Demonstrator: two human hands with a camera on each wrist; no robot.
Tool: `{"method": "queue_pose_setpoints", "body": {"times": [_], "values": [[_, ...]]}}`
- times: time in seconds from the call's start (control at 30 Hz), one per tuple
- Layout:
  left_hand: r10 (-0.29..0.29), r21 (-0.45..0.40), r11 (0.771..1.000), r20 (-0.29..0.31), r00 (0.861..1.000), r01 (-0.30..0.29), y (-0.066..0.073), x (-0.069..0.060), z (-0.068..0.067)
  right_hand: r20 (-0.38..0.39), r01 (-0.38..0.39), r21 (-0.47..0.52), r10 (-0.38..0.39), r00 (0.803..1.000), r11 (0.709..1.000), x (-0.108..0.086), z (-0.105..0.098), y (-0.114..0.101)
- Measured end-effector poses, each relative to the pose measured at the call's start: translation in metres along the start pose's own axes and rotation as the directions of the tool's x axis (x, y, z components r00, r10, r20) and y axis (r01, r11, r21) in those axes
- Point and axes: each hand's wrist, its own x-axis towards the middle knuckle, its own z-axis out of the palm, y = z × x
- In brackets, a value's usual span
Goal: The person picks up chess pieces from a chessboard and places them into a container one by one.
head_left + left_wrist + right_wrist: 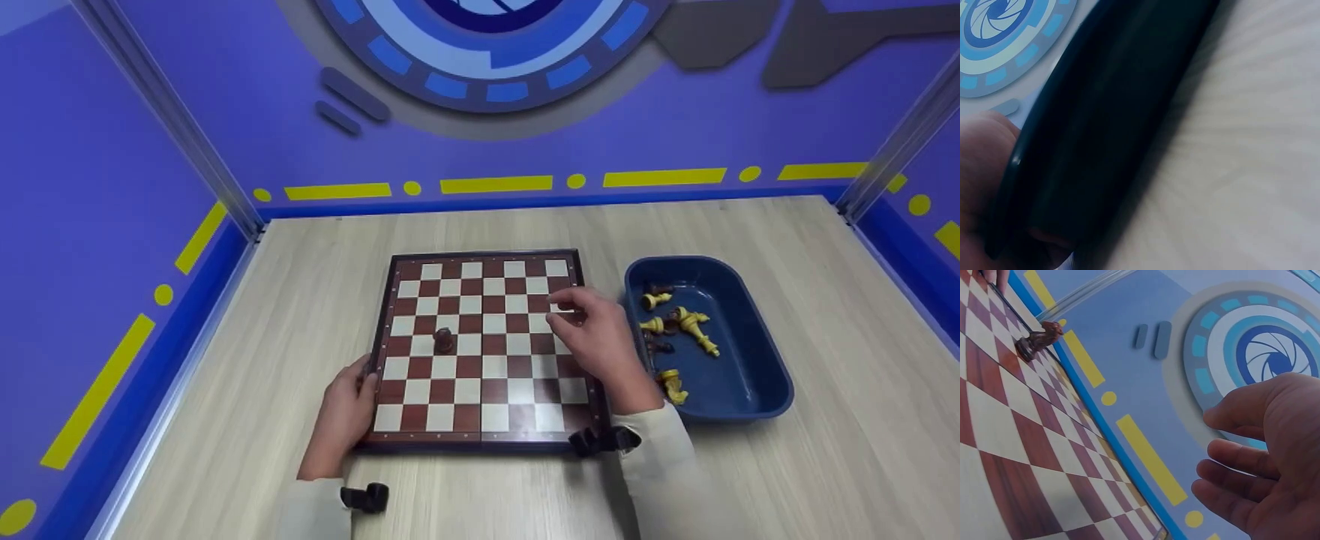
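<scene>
A brown-and-white chessboard [469, 367] lies on the table, and one dark brown chess knight [444, 340] stands upright on its left half. The same knight [1039, 340] shows in the right wrist view. At the board's left edge my left hand [346, 409] grips the rim; in the left wrist view the board's dark side [1100, 124] covers part of that hand. Over the right side of the board hovers my right hand [600, 337], holding nothing. Its thumb and fingers are loosely bent and apart [1264, 461].
To the right of the board sits a dark blue tray [750, 300]. Several yellow and dark brown chess pieces lie in it, including a long yellow piece [699, 334]. Blue-purple panels [510, 161] wall in the table [322, 240] at the back and sides.
</scene>
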Motion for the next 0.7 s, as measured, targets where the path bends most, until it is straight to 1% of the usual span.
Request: {"method": "queue_pose_setpoints", "body": {"times": [0.2,0.33,0.53,0.7], "values": [[-0.008,-0.005,1.000,0.002,1.000,0.008,-0.001,0.000,0.000,0.017,0.008,0.045,-0.009,1.000,0.999,-0.002,0.008,-0.003],[0.002,-0.010,1.000,-0.006,1.000,-0.002,-0.001,0.000,0.000,0.022,0.017,0.056,-0.018,1.000,0.998,-0.003,0.016,-0.006],[0.017,-0.003,1.000,-0.009,1.000,-0.017,-0.001,-0.001,-0.001,-0.014,0.078,0.085,-0.077,0.997,0.993,-0.008,0.029,-0.006],[0.003,0.007,1.000,0.003,1.000,-0.003,-0.001,0.000,0.000,-0.001,0.099,0.136,-0.099,0.995,0.986,-0.011,0.037,-0.009]]}}
